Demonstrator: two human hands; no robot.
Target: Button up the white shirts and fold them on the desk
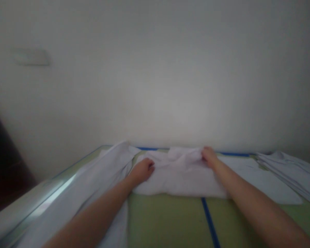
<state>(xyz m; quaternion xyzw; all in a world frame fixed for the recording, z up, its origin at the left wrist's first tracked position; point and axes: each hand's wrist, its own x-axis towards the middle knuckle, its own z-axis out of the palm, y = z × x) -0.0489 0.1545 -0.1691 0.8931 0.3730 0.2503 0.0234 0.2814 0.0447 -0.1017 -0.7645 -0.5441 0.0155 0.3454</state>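
Observation:
A wrinkled white cloth (181, 177) lies across the far part of the green table, its kind not plain from here. My left hand (144, 168) is closed on it near its left end, fingers curled in. At the cloth's far right edge, my right hand (208, 156) pinches the fabric, which is slightly raised and creased between the two hands. The picture is somewhat blurred, so the fingertips are hard to make out.
Another long white cloth (93, 182) stretches down the left side under my left forearm. A flat white piece (271, 187) and more folded white fabric (297, 168) lie to the right. Blue tape (209, 220) marks the green tabletop (165, 220). A pale wall (170, 75) stands right behind.

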